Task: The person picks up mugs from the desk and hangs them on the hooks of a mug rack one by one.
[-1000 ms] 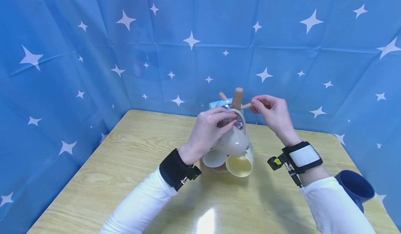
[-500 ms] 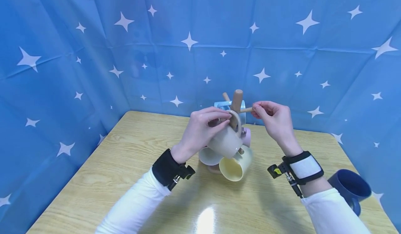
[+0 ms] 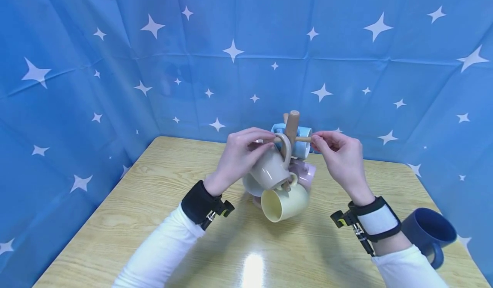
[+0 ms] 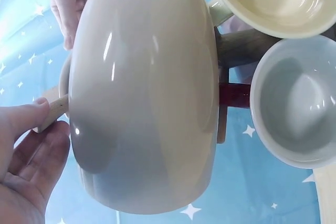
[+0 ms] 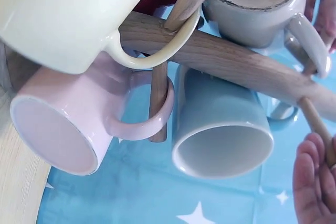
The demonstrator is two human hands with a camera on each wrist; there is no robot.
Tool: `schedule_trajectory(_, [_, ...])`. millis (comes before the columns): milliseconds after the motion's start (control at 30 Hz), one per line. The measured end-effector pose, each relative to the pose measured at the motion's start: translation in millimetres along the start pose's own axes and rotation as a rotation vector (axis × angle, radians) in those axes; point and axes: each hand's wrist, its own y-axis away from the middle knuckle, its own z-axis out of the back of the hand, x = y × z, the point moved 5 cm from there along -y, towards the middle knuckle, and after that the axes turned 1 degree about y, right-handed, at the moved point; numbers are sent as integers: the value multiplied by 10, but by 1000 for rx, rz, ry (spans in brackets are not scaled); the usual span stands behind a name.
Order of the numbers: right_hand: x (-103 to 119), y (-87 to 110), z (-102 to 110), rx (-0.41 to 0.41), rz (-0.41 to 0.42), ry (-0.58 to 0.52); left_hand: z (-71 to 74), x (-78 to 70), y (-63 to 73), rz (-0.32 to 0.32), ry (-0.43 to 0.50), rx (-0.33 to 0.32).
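Observation:
A wooden mug tree (image 3: pixel 292 123) stands on the table, hung with several mugs. My left hand (image 3: pixel 242 153) pinches the end of a peg (image 4: pixel 56 109) between thumb and fingers; a greyish-beige mug (image 3: pixel 267 166) hangs by its handle on that peg. On the other side, my right hand (image 3: pixel 340 155) pinches a bare peg (image 5: pixel 315 116). Below the hands are a pale yellow mug (image 3: pixel 292 202), a pink mug (image 3: pixel 307 172) and a whitish mug (image 4: pixel 304 98), which the beige mug partly hides in the head view. Behind the post hangs a light blue mug (image 3: pixel 303 149).
At the right, a navy mug (image 3: pixel 427 232) is on the wooden table (image 3: pixel 127 219), beside my right forearm. A blue curtain with white stars (image 3: pixel 231 87) hangs behind the table.
The mug tree has turned: the beige and yellow mugs moved left, the light blue and pink mugs right. My left hand shifted left with its peg; my right moved slightly right and down.

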Motion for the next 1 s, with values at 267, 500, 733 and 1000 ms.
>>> schedule_trajectory(267, [69, 80, -11, -47, 68, 46, 29, 93, -33, 41, -17, -16])
schedule_trajectory(500, [145, 168, -31, -86, 102, 53, 54, 178, -74, 83, -35, -34])
schedule_trajectory(733, [217, 219, -77, -131, 160, 66, 64, 271, -105, 135, -55, -64])
schedule_trajectory(1000, [285, 270, -123, -163, 210, 68, 72, 335, -156, 177, -56, -83])
